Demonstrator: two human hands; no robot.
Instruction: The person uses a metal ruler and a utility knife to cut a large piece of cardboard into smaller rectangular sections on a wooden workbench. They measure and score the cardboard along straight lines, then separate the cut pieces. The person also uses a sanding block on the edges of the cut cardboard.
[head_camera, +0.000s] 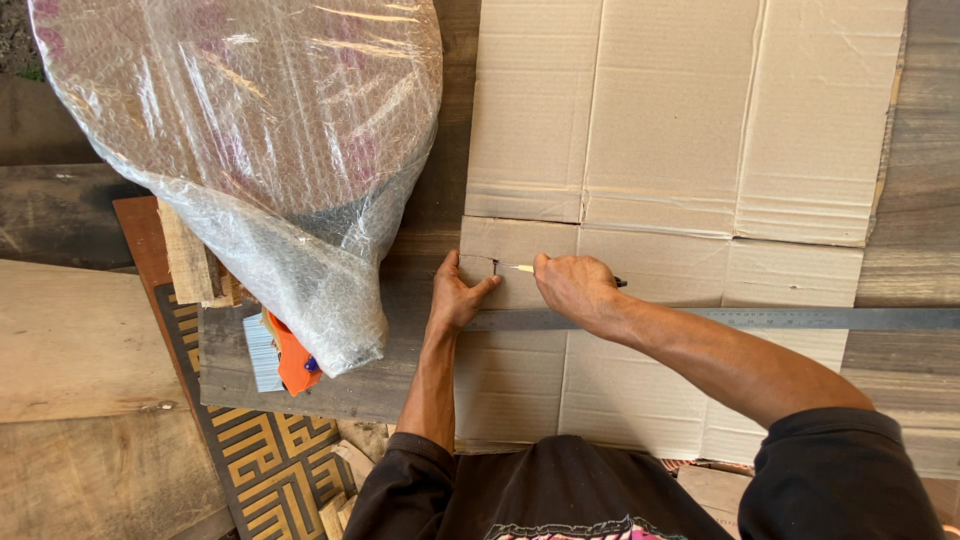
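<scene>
Cardboard (690, 150), a flattened corrugated carton with its flaps spread, lies on dark wooden boards (915, 270) and fills the right and far part of the scene. By its look it is light and fairly stiff across the flutes, but it would bend readily along the pressed fold lines and dent or tear at the edges. It seems best held flat under a palm close to the working spot rather than lifted by a flap.

The left hand (458, 295) does just that: its fingers are spread and pressed flat on the near-left corner of the sheet, thumb pointing towards the right. The right hand (575, 285) is closed in a pinch around a thin pale-tipped marking tool (524, 268), whose tip touches the sheet just right of a short dark mark; whether it is a pencil or a blade cannot be told. A long steel ruler (800, 319) lies across the sheet just near of both hands, running off to the right edge; it looks smooth and liable to slide if not pressed.

At the far left sits a large rounded bundle wrapped in clear bubble wrap (250, 140), pinkish shapes showing dimly through it. Under its near end lie an orange item (292, 362) and a pale striped packet (262, 352). Near left, a dark panel with a gold key pattern (270, 465) rests beside plain wooden boards.
</scene>
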